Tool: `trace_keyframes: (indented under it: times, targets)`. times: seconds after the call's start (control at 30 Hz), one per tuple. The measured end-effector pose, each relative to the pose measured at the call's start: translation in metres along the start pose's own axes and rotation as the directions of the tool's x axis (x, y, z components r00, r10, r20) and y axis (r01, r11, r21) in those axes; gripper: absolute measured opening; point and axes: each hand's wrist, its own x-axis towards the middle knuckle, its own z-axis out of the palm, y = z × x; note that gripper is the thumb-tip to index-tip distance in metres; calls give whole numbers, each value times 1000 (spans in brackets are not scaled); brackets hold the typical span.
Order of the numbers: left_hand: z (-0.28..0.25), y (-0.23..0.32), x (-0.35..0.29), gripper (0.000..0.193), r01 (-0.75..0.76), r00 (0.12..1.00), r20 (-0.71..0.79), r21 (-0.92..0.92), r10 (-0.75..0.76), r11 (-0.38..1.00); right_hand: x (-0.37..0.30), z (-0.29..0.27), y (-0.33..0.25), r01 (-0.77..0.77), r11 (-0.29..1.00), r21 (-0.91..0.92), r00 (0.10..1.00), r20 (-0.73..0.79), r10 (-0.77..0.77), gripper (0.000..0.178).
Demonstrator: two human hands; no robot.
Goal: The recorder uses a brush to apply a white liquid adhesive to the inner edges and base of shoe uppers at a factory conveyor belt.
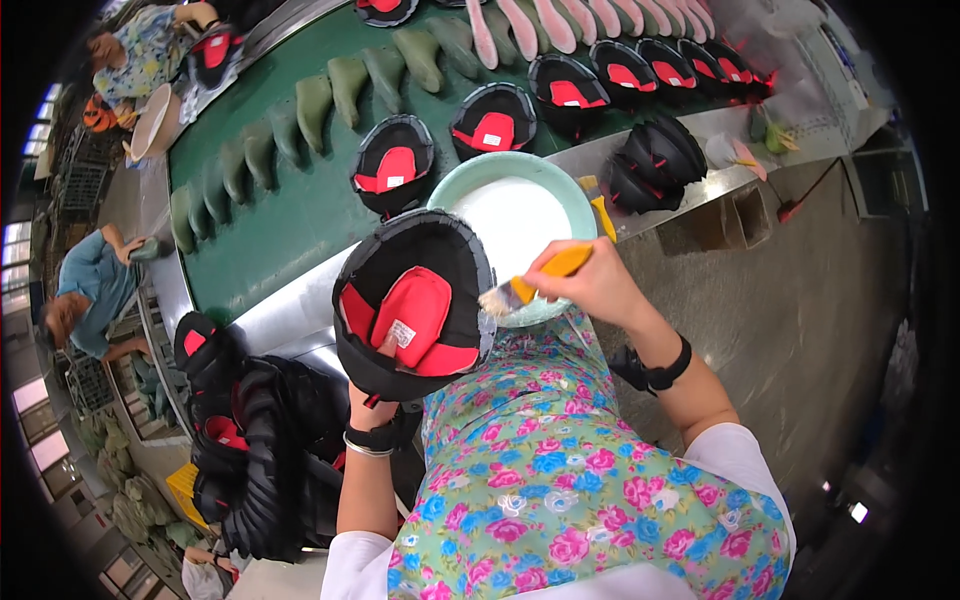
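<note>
My left hand (362, 408) holds up a black shoe upper (415, 305) with a red tongue and lining; its opening faces me. The thumb shows inside the opening, while the other fingers are hidden behind the upper. In my right hand (598, 283) is a flat paintbrush (568, 260) with a yellow handle. Its pale bristles are at the upper's right rim, over the near edge of a light green basin (578, 195). White liquid (505, 215) fills much of that basin. A second yellow-handled brush (603, 216) rests against the basin's right side.
Behind the basin runs a green conveyor belt (260, 230) with rows of green foot-shaped forms (313, 110), pink ones (555, 25) and black uppers (492, 120). Stacked uppers (658, 160) sit on the metal ledge. Many more are piled (265, 450) at my left. Two co-workers are across the left side.
</note>
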Motion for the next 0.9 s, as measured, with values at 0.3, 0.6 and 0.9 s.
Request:
trace_keyframes:
  times: [0.3, 0.6, 0.9]
  targets:
    - [-73, -15, 1, 30, 310, 949, 96, -444, -300, 841, 62, 25, -43, 286, 939, -189, 958, 62, -279, 12]
    - [-67, -25, 21, 20, 176, 893, 442, -176, -82, 969, 88, 136, -100, 440, 878, 187, 526, 740, -420, 21]
    - [-90, -24, 15, 17, 557, 760, 555, -289, -338, 778, 113, 91, -25, -22, 987, -161, 909, 407, 86, 20]
